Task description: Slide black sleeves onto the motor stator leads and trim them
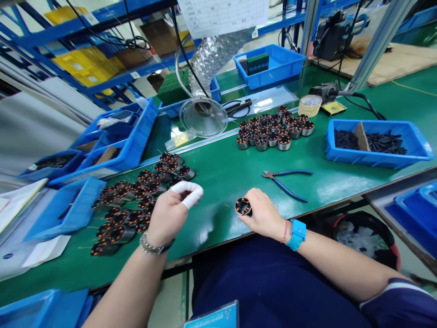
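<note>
My right hand point(262, 213) is wrapped round a motor stator point(243, 206), a metal ring with copper windings, whose open end faces up near the bench's front edge. White covers wrap the thumb and index finger of my left hand point(172, 209), which are pinched together at the tips. Whether anything thin sits between those tips is too small to make out. Beside and behind that hand stands a group of stators point(136, 193), some with thin wires sticking up. Blue-handled side cutters point(288, 184) lie with handles spread, to the right beyond my right hand.
More stators point(272, 132) stand in rows at the back. A blue bin point(378, 157) of black pieces is at right, and blue trays point(129, 150) line the left. A clear extraction hood point(204, 117) hangs over the back, near a tape roll point(310, 105).
</note>
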The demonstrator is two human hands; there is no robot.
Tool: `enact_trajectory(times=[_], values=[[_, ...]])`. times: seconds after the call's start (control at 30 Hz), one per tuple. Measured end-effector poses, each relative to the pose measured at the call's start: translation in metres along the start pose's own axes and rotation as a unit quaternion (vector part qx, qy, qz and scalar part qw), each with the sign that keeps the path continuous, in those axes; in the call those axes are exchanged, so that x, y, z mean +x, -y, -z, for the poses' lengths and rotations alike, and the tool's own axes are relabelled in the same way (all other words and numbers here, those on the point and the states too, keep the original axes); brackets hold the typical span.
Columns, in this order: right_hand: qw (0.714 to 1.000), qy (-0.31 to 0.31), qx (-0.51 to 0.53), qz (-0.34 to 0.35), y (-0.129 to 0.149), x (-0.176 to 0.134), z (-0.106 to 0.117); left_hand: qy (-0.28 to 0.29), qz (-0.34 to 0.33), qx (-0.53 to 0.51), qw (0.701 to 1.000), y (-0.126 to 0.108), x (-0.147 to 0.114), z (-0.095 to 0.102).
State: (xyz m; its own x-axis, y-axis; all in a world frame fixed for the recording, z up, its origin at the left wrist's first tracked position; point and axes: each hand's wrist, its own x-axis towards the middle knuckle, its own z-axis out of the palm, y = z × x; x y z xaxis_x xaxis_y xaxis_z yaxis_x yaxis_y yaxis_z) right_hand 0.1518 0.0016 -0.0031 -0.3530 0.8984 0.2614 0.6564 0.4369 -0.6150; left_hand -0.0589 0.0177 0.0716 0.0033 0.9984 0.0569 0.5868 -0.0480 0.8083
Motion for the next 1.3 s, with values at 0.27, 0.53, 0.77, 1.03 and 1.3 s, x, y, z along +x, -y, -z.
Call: enact_trajectory(times=[0.27,0.53,0.77,1.03,1.3], values=[[1.000,-0.012,0.017,0.001,-0.003,-0.001,-0.003,0.151,0.071,-0.038,0.985,0.015,-0.017,-0.053],[0.999,-0.036,-0.003,-0.006,-0.002,-0.001,-0.007,-0.035,0.032,-0.086,0.995,0.004,-0.008,-0.039],[0.993,-0.019,0.119,-0.011,-0.005,-0.006,0.005,0.043,0.061,-0.178,0.981,0.020,-0.036,-0.077],[0.982,0.037,0.182,-0.035,-0.017,0.022,0.022,0.148,0.061,-0.291,0.943,0.020,-0.024,-0.093],[0.987,0.032,0.155,-0.014,-0.013,0.033,0.023,0.265,0.053,-0.340,0.901,0.025,-0.005,-0.076]])
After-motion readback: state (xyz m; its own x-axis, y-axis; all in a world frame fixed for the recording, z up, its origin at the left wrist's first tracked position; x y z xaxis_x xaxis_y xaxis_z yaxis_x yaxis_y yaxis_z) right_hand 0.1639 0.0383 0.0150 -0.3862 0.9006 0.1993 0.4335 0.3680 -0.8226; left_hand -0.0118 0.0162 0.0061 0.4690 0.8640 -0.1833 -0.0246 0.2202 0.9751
